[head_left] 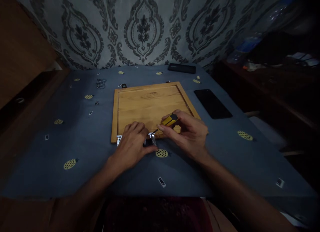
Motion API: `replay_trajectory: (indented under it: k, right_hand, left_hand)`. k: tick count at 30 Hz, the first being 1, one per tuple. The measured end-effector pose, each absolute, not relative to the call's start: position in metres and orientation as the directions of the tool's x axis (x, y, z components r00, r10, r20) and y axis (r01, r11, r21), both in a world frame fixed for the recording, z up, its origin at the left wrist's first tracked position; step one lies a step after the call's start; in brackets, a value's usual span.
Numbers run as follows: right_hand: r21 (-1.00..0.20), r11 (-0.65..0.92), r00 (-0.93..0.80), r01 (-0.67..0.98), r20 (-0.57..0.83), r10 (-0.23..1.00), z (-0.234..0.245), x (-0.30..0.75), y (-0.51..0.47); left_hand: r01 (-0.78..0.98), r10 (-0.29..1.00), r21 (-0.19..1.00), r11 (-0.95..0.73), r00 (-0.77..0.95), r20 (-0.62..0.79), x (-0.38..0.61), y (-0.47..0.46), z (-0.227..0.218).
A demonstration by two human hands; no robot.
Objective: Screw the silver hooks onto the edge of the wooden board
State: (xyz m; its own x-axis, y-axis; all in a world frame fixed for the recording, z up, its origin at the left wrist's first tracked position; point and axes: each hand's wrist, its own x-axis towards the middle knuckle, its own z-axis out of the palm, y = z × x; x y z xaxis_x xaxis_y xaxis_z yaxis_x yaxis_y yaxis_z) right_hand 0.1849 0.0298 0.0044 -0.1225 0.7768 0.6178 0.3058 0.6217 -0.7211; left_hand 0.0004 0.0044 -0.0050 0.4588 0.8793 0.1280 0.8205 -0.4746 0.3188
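Observation:
A wooden board [147, 104] with a raised rim lies on the blue-grey cloth in the middle of the table. My left hand [132, 143] presses down on a small metal part [119, 138] at the board's near edge, fingers curled over it. My right hand [186, 130] grips a yellow-and-black screwdriver [169, 120], its tip pointing down-left at the metal piece [151, 135] beside my left fingers.
A black phone [212, 103] lies right of the board. Another dark flat device [181, 68] sits at the table's far edge. Small metal bits [100, 83] lie far left of the board. A dark shelf with clutter [270, 55] stands at right. The patterned wall is behind.

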Motion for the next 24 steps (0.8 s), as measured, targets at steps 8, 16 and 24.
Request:
replay_trajectory:
  k: [8, 16, 24]
  right_hand:
    - [-0.689, 0.647, -0.215, 0.327, 0.612, 0.761, 0.0102, 0.1887, 0.03]
    - [-0.669, 0.656, -0.265, 0.35, 0.601, 0.754, 0.0109, 0.1923, 0.0315]
    - [-0.679, 0.652, -0.276, 0.339, 0.591, 0.758, 0.0124, 0.1921, 0.0315]
  left_hand:
    - [0.817, 0.88, 0.331, -0.473, 0.457, 0.129, 0.0001, 0.0035, -0.0048]
    - [0.813, 0.88, 0.344, -0.469, 0.461, 0.113, 0.0, 0.0036, -0.0031]
    - [0.817, 0.879, 0.332, -0.472, 0.463, 0.112, 0.0002, 0.0039, -0.0025]
